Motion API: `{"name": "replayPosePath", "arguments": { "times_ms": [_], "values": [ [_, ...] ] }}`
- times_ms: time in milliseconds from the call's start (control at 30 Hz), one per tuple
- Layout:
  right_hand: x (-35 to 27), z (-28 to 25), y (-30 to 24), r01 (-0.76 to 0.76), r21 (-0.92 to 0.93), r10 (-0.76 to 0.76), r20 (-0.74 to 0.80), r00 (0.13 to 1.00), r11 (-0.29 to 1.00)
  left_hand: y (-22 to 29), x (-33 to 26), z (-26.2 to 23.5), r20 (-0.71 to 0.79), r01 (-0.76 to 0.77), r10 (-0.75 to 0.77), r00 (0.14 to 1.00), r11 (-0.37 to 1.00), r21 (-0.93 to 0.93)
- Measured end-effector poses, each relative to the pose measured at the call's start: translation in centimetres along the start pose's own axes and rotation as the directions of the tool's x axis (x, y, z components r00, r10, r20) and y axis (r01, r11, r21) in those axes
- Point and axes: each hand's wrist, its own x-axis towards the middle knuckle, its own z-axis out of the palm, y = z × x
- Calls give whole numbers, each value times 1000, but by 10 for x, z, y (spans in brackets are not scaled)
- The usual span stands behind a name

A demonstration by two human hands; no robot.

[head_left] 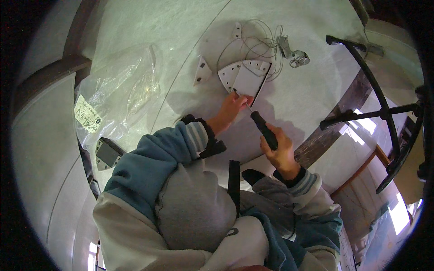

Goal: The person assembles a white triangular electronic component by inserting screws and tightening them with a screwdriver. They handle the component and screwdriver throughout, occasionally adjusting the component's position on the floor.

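Observation:
My right hand is wrapped round the black handle of a screwdriver. Its thin shaft slants up and left to the near edge of a white fan-shaped part lying on the pale floor. Along the part's curved rim run several dark holes, and one straight side has a dark edge. My left hand grips this part's near edge, its fingertips close beside the screwdriver's shaft. The exact spot under the tip is hidden by those fingers. A small white triangular piece with dark holes lies to the left.
Thin grey cable loops behind the part, beside metal pieces. A small white bracket lies farther back. At left are a clear plastic bag and a dark-topped block. Black chair-like legs stand at right.

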Motion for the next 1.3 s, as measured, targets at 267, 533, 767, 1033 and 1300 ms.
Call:
{"name": "replayPosePath", "arguments": {
  "times_ms": [267, 533, 767, 1033, 1300],
  "values": [
    [13, -1, -7, -289, 287, 288, 46, 957, 913, 24, -6, 7, -85, -55, 51, 995, 997, -50],
    [14, -6, -8, -40, -172, 68, 160, 985, 984, 8, 5, 11, -47, -108, 104, 993, 991, -81],
    [15, -3, -15, 33, -278, 51, 289, 956, 960, -3, 3, 8, -4, -205, 205, 979, 978, -26],
    [22, -12, -8, 58, -337, 24, 233, 972, 940, 25, 15, -16, 112, 55, -81, 990, 975, 217],
    [22, -12, 0, 184, -499, -46, 276, 960, 847, 113, 48, -38, 205, -238, 357, 911, 50, 970]
  ]
}}
